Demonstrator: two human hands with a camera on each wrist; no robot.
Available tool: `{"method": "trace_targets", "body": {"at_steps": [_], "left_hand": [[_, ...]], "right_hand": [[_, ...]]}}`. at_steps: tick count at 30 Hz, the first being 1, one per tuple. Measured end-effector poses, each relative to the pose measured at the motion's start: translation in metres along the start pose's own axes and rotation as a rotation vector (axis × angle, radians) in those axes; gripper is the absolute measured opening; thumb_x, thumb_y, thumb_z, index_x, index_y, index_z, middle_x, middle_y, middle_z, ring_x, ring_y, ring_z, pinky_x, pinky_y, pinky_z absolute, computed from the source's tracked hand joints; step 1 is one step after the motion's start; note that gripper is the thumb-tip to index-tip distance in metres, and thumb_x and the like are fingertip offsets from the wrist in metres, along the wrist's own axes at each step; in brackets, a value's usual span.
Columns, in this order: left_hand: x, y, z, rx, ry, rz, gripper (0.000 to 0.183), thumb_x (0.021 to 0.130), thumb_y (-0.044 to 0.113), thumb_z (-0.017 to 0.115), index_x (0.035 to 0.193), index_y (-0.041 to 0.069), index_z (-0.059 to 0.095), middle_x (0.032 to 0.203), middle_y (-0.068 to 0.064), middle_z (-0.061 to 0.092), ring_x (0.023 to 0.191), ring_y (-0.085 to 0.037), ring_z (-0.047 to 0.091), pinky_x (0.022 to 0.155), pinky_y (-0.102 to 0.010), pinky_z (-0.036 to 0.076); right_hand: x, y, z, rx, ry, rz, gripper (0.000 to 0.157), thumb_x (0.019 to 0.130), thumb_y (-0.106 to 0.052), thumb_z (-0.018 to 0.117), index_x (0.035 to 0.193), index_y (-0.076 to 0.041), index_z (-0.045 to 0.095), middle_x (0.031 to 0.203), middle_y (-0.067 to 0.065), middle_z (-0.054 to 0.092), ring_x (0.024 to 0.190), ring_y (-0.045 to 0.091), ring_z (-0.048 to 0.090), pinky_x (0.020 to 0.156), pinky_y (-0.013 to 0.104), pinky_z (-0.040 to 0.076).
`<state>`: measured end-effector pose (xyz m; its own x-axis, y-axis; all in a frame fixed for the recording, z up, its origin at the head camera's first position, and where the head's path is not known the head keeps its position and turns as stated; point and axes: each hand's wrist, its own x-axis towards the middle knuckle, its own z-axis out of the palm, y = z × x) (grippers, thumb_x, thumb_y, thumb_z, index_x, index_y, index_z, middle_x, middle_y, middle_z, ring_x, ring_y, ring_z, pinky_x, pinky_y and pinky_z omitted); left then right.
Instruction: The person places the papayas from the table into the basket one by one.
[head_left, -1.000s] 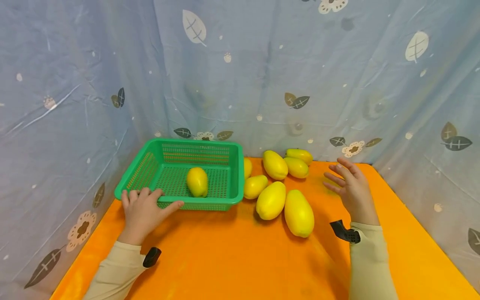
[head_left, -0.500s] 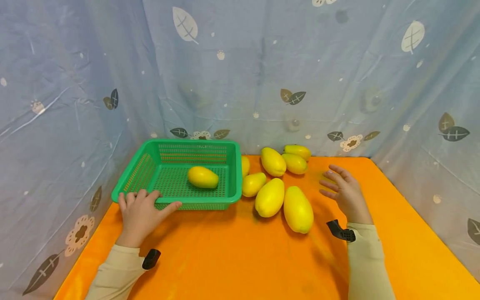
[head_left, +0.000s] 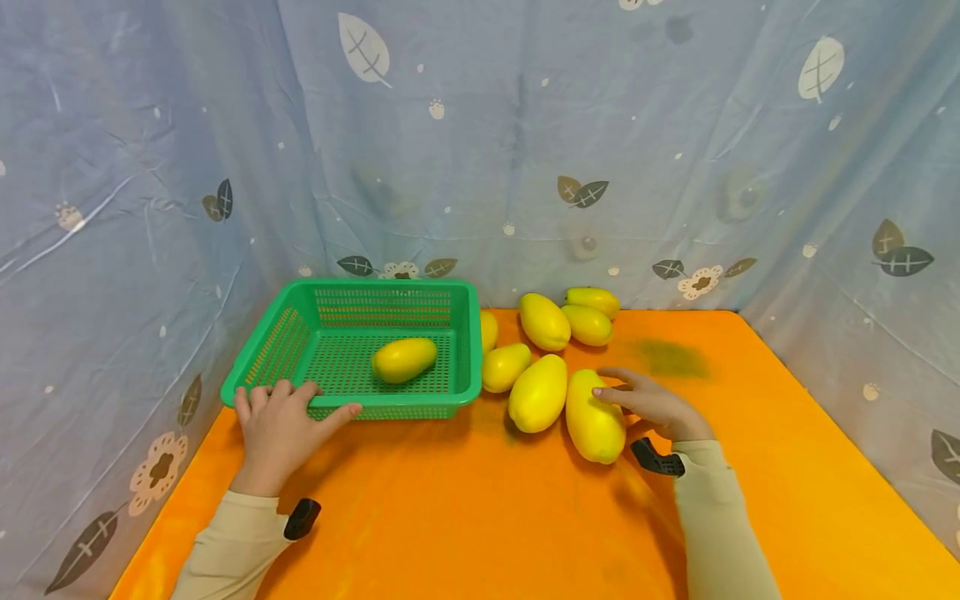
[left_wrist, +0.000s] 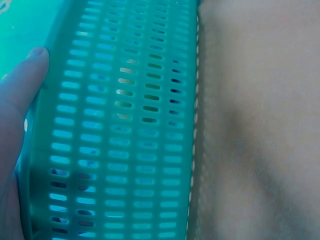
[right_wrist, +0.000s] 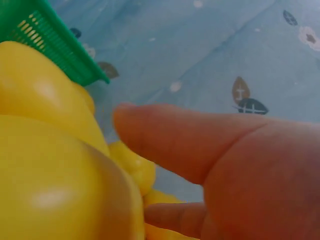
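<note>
My left hand (head_left: 279,433) grips the near rim of a green plastic basket (head_left: 420,401), fingers hooked over the edge and thumb along the outside. The left wrist view shows that thumb (left_wrist: 25,77) against the rim of the slotted wall. One yellow mango (head_left: 405,360) lies on the basket floor. At the right end of the pile, my right hand (head_left: 656,406) has its thumb and fingers spread at the large front mango (head_left: 596,421). In the right wrist view the thumb (right_wrist: 165,132) stands apart from that mango's smooth side (right_wrist: 55,185); some fingers are hidden.
Several more mangoes crowd right of the basket: a large one (head_left: 538,394), a smaller one (head_left: 506,367) and others (head_left: 544,322) toward the back. They rest on an orange tabletop (head_left: 465,517). A blue patterned curtain (head_left: 465,150) encloses the back and sides.
My right hand has moved left and down from beside the pile to the front right mango. The mango in the basket has rolled and turned. The left hand keeps its grip.
</note>
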<state>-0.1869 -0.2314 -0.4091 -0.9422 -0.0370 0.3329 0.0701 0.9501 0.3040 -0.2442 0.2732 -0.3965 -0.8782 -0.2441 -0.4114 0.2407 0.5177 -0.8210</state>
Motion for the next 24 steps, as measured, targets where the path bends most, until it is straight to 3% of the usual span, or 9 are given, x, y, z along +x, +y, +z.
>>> {"method": "trace_targets", "body": {"at_steps": [8, 16, 24], "left_hand": [[0.000, -0.004, 0.001, -0.001, -0.013, -0.004, 0.087, 0.085, 0.076, 0.063, 0.125, -0.001, 0.068, 0.108, -0.029, 0.061, 0.094, -0.050, 0.040, 0.107, -0.077, 0.009], [-0.001, -0.006, 0.003, -0.001, -0.019, -0.012, 0.085, 0.085, 0.076, 0.063, 0.123, 0.000, 0.069, 0.109, -0.029, 0.061, 0.096, -0.051, 0.041, 0.108, -0.078, 0.008], [0.001, -0.003, 0.001, -0.012, -0.021, -0.008, 0.085, 0.084, 0.074, 0.065, 0.125, 0.000, 0.068, 0.111, -0.028, 0.062, 0.101, -0.052, 0.041, 0.111, -0.078, 0.006]], "right_hand": [[0.003, 0.003, 0.007, 0.000, -0.021, -0.013, 0.088, 0.098, -0.043, 0.067, 0.164, -0.013, 0.016, 0.161, 0.031, 0.026, 0.129, 0.043, 0.053, 0.085, 0.045, 0.059], [0.001, 0.005, 0.006, 0.038, -0.027, -0.026, 0.087, 0.100, -0.038, 0.065, 0.164, -0.009, 0.014, 0.160, 0.033, 0.024, 0.128, 0.045, 0.051, 0.086, 0.046, 0.059], [-0.015, -0.001, -0.012, 0.054, 0.059, -0.085, 0.086, 0.102, -0.035, 0.061, 0.165, -0.010, 0.008, 0.160, 0.036, 0.022, 0.119, 0.038, 0.059, 0.083, 0.048, 0.060]]}}
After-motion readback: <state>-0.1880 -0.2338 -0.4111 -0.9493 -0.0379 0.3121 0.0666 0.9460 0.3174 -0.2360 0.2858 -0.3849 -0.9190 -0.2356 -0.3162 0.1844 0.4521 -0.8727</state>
